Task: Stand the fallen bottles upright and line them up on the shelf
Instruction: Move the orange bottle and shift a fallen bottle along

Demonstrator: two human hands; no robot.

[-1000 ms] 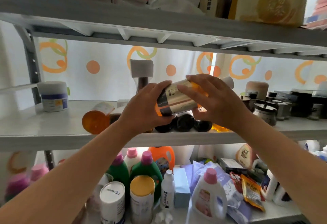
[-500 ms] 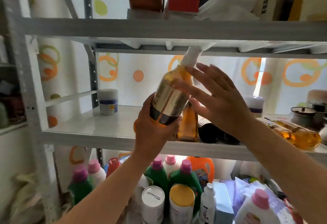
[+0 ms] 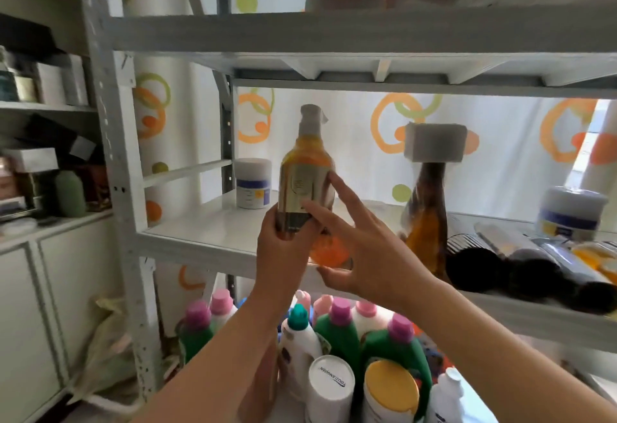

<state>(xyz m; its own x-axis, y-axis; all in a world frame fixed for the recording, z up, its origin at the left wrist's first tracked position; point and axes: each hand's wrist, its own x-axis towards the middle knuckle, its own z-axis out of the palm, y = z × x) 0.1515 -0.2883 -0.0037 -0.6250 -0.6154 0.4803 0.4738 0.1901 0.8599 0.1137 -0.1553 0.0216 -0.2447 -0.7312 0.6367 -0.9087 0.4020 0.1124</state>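
An amber pump bottle [image 3: 305, 169] with a gold label and white pump top is upright above the white middle shelf [image 3: 207, 229]. My left hand [image 3: 283, 249] grips its base. My right hand [image 3: 360, 239] is beside it, fingers spread, fingertips touching the label. Behind my hands an orange-bottomed bottle [image 3: 329, 252] lies on its side. A dark amber bottle [image 3: 425, 219] with a white square cap stands upright to the right. Further right, several bottles [image 3: 521, 262] lie fallen with dark bases toward me.
A white jar [image 3: 252, 183] stands at the shelf's back left and another jar [image 3: 571, 214] at the right. The upper shelf [image 3: 334, 32] hangs close above. Detergent bottles [image 3: 340, 326] crowd the shelf below. A cabinet [image 3: 40, 306] stands to the left.
The pump bottle went from lying sideways in both hands to upright and moved left along the shelf. My right hand has loosened to open fingers on it. The camera view swung left.
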